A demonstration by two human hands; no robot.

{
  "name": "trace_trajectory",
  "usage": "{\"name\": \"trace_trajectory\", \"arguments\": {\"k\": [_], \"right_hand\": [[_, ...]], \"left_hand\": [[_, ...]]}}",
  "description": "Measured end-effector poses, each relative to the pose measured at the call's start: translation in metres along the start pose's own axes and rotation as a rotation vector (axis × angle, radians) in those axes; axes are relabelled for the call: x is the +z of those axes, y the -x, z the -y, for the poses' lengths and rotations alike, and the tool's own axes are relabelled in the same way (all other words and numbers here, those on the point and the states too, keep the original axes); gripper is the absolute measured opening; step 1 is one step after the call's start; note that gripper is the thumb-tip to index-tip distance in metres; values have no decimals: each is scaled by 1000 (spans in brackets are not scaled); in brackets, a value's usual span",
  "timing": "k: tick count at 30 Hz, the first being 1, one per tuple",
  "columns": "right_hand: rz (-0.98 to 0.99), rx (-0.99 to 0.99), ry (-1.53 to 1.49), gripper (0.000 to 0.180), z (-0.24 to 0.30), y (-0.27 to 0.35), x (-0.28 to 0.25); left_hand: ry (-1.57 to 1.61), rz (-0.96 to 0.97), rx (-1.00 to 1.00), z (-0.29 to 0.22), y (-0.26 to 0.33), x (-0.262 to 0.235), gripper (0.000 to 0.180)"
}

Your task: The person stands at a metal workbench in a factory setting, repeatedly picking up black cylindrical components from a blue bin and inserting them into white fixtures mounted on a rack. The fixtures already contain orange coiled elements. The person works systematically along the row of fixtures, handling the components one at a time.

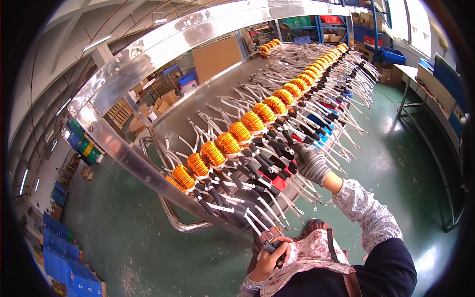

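A long row of toroidal coils (229,144) wound in orange wire runs diagonally across a metal cart shelf (185,116). White leads with lugs stick out on both sides of the coils, and black sleeves (251,168) sit on many of the near leads. My right hand (312,164), in a grey striped glove, reaches in among these leads. Its fingers are closed at a black sleeve, with the fingertips partly hidden. Low in front of my body, my bare left hand (269,262) is closed around a few short black pieces (278,250) that look like sleeves.
A shiny metal frame (118,143) rises around the shelf's far and left sides. Red and blue items (324,129) show beneath the leads. To the right stands a white-topped table (409,74). Blue bins (69,270) are stacked at the lower left on the green floor (143,222).
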State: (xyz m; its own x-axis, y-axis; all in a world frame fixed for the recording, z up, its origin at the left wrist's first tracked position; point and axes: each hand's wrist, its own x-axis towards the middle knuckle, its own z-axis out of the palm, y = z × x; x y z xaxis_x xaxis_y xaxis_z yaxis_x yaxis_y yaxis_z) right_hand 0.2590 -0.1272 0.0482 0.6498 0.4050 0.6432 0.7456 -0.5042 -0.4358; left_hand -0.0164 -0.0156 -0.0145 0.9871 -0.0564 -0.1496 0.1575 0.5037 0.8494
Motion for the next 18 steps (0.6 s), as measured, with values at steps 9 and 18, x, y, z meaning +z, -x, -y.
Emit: {"name": "trace_trajectory", "arguments": {"k": [9, 18], "right_hand": [[-196, -65, -125, 30, -43, -23, -32], [535, 262, -806, 27, 85, 56, -57]], "left_hand": [[-14, -24, 43, -8, 9, 4, 21], [-18, 79, 63, -18, -1, 8, 24]]}}
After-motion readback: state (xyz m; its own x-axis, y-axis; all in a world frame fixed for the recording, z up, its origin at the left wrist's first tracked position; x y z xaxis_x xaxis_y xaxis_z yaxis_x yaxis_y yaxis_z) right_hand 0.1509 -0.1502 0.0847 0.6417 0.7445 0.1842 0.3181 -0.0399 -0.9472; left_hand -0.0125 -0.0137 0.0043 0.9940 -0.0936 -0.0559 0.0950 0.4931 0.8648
